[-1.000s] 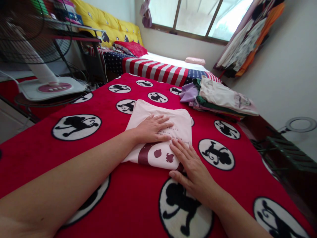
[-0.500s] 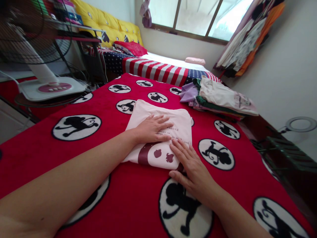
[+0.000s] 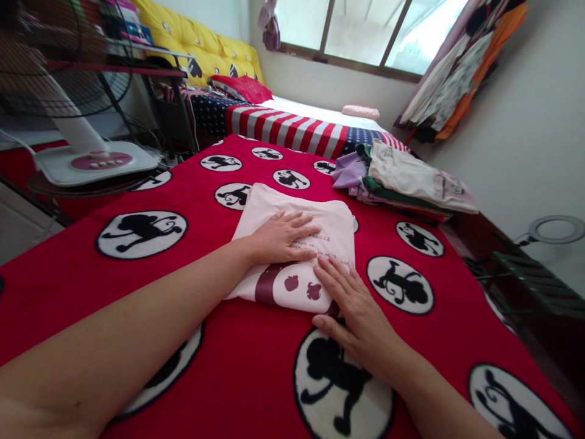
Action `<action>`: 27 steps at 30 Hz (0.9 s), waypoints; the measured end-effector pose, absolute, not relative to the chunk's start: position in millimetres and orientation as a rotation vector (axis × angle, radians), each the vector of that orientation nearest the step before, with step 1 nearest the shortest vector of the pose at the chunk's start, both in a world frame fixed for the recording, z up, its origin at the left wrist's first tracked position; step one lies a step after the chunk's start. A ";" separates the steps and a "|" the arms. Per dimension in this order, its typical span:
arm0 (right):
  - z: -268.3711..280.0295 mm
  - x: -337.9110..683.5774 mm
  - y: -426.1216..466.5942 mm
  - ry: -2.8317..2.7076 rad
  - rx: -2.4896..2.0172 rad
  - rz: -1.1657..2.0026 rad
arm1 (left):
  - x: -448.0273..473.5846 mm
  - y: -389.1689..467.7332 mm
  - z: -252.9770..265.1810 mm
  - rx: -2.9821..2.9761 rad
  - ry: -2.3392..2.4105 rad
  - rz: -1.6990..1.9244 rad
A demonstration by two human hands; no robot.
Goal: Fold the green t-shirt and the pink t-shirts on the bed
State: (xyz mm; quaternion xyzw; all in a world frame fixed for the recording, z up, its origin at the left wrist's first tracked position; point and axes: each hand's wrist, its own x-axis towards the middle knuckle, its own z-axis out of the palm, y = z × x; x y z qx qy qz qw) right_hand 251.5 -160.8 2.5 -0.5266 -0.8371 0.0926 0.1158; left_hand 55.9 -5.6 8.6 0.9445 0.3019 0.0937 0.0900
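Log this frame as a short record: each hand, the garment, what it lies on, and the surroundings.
Left hand: left hand spread flat on the folded pink garment
Right hand: right hand flat, fingers on the garment's near right corner, thumb over the red blanket
Garment: dark print and lettering, lying on the blanket
Beyond, to the right: clothes stack
Left side: fan
Back wall: window

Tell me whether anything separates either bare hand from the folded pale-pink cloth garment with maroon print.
Nothing visible does: the left hand lies on the garment, and the right hand touches its near right corner.
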 end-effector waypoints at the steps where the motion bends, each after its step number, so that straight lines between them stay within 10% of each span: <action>1: 2.4 251.5 -160.7 -2.451 -1.542 0.270 | 55.9 -5.7 8.7 2.807 0.899 0.276; 27: 2.2 251.3 -161.3 -2.450 -1.552 0.280 | 56.0 -5.5 8.4 2.817 0.895 0.287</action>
